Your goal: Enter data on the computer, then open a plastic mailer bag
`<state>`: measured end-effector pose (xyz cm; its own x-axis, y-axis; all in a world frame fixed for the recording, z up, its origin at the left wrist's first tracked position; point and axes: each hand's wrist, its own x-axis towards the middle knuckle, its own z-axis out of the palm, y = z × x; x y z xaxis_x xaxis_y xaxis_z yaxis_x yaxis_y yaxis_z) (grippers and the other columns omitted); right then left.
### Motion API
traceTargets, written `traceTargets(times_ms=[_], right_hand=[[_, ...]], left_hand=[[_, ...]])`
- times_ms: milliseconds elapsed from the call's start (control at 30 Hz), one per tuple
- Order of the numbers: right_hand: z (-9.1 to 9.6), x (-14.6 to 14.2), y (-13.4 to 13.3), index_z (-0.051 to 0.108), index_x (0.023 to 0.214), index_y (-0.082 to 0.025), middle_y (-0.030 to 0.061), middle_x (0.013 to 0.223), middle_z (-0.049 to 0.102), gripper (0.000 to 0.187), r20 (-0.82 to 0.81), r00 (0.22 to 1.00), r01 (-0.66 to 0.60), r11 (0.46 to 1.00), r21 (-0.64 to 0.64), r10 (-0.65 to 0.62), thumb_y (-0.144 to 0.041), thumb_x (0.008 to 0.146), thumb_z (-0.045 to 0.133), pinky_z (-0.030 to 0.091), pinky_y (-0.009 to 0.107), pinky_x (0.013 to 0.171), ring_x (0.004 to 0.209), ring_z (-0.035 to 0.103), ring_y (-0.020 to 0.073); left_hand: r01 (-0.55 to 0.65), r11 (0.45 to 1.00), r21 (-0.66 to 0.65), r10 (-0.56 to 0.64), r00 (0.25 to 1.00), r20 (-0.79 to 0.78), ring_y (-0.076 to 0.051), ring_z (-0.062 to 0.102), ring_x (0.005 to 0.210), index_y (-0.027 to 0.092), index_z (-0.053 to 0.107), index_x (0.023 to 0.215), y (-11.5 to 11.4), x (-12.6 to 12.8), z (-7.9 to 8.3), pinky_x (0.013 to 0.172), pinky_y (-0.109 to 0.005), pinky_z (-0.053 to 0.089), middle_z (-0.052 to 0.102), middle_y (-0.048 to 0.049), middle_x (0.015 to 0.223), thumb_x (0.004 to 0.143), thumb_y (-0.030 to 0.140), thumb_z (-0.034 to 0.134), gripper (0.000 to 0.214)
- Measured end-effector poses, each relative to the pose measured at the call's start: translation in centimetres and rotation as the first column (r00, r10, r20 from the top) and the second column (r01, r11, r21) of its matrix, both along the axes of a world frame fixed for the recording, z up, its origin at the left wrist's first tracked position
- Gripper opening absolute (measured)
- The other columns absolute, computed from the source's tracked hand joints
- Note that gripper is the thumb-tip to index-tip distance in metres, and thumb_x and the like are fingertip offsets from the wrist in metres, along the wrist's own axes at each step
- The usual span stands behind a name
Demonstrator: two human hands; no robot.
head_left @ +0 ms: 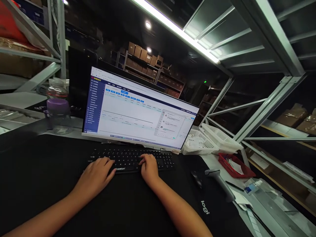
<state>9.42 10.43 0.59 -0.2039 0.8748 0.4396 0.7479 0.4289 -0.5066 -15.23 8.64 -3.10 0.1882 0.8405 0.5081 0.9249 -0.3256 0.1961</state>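
A black keyboard [130, 158] lies on a large black desk mat [123, 204] in front of a lit monitor [138, 110]. My left hand [97, 174] rests on the keyboard's left half, fingers spread over the keys. On the right half sits my right hand [148, 168], its fingers curved down onto the keys. Neither hand holds anything.
A black mouse [197, 178] and a grey barcode scanner [221, 184] lie right of the keyboard. White mesh baskets [209, 140] and a red tray [235, 164] stand further right. A clear bottle with a purple lid [58, 113] stands left of the monitor. Metal shelving surrounds the desk.
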Motion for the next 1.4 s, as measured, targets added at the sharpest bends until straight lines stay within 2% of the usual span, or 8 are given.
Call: traceTargets(times_ms=[233, 333, 400, 533, 700, 933, 1233, 1400], right_hand=[[1.4, -1.5, 0.0, 0.071, 0.117, -0.020, 0.0039, 0.095, 0.076, 0.052, 0.114, 0.992, 0.061, 0.994, -0.085, -0.051, 0.006, 0.077, 0.050, 0.050, 0.036, 0.101, 0.107, 0.064, 0.0232], [1.3, -2.9, -0.2, 0.060, 0.140, -0.017, 0.0107, 0.127, 0.070, 0.054, 0.133, 0.991, 0.002, 0.999, -0.053, 0.005, -0.007, 0.087, 0.058, 0.048, 0.039, 0.110, 0.123, 0.062, 0.0243], [0.7, -3.8, -0.5, 0.059, 0.143, -0.018, 0.0142, 0.146, 0.060, 0.049, 0.188, 0.980, -0.057, 0.998, -0.037, 0.063, -0.022, 0.094, 0.063, 0.043, 0.045, 0.119, 0.135, 0.056, 0.0287], [-0.6, -4.8, -1.0, 0.063, 0.140, -0.021, 0.0132, 0.154, 0.055, 0.044, 0.265, 0.961, -0.074, 0.996, -0.046, 0.083, -0.038, 0.100, 0.061, 0.030, 0.058, 0.127, 0.149, 0.043, 0.0366], [-0.9, -4.3, -1.0, 0.065, 0.137, -0.022, 0.0095, 0.148, 0.061, 0.037, 0.254, 0.962, -0.096, 0.995, -0.026, 0.100, -0.030, 0.102, 0.058, 0.032, 0.053, 0.127, 0.148, 0.045, 0.0314], [-1.2, -4.2, -0.9, 0.071, 0.127, -0.022, 0.0092, 0.136, 0.067, 0.030, 0.191, 0.979, -0.065, 0.998, 0.003, 0.063, -0.024, 0.098, 0.061, 0.036, 0.049, 0.125, 0.143, 0.052, 0.0292], [-1.6, -3.9, -1.2, 0.071, 0.126, -0.021, 0.0103, 0.135, 0.068, 0.031, 0.153, 0.987, -0.058, 0.998, 0.023, 0.054, -0.023, 0.097, 0.062, 0.038, 0.049, 0.124, 0.140, 0.054, 0.0287], [-1.3, -3.8, -1.3, 0.073, 0.119, -0.022, 0.0080, 0.127, 0.071, 0.026, 0.171, 0.981, -0.096, 0.995, 0.020, 0.091, -0.020, 0.095, 0.063, 0.037, 0.048, 0.123, 0.129, 0.061, 0.0246]], left_hand=[[0.006, 1.000, -0.003, -0.005, 0.993, 0.115, -0.028, 0.066, 0.109, 0.019, 0.069, 0.116, 0.1, 0.0, -0.8, 0.099, -0.047, 0.052, 0.072, -0.0115, 0.114, 0.095, 0.045, 0.043, 0.042], [-0.057, 0.998, -0.010, 0.058, 0.988, 0.143, -0.030, 0.064, 0.115, 0.018, 0.065, 0.123, 0.1, -0.4, -0.7, 0.105, -0.047, 0.050, 0.070, -0.0129, 0.121, 0.093, 0.047, 0.044, 0.047], [-0.128, 0.992, -0.010, 0.128, 0.981, 0.148, -0.032, 0.063, 0.118, 0.017, 0.064, 0.124, 0.1, -0.9, -0.4, 0.105, -0.050, 0.049, 0.069, -0.0155, 0.125, 0.091, 0.049, 0.044, 0.051], [-0.226, 0.974, -0.031, 0.228, 0.963, 0.145, -0.035, 0.062, 0.114, 0.019, 0.067, 0.114, -0.2, -1.8, 0.3, 0.097, -0.052, 0.050, 0.068, -0.0160, 0.121, 0.086, 0.056, 0.047, 0.050], [-0.242, 0.968, -0.066, 0.248, 0.964, 0.096, -0.035, 0.062, 0.106, 0.022, 0.067, 0.095, -0.5, -1.7, 0.9, 0.094, -0.053, 0.049, 0.067, -0.0145, 0.115, 0.082, 0.061, 0.051, 0.044], [-0.251, 0.968, -0.015, 0.252, 0.965, 0.070, -0.042, 0.057, 0.127, 0.020, 0.068, 0.106, -0.2, -1.9, -0.2, 0.104, -0.058, 0.047, 0.060, -0.0230, 0.139, 0.084, 0.067, 0.053, 0.054], [-0.147, 0.978, 0.150, 0.152, 0.988, -0.018, -0.036, 0.063, 0.125, 0.021, 0.078, 0.096, -0.6, -1.9, -0.5, 0.116, -0.059, 0.039, 0.070, -0.0173, 0.133, 0.088, 0.056, 0.058, 0.041], [-0.116, 0.976, 0.185, 0.124, 0.992, -0.027, -0.035, 0.065, 0.123, 0.023, 0.082, 0.092, -0.7, -2.1, -0.4, 0.112, -0.059, 0.041, 0.075, -0.0146, 0.129, 0.090, 0.048, 0.054, 0.038]])
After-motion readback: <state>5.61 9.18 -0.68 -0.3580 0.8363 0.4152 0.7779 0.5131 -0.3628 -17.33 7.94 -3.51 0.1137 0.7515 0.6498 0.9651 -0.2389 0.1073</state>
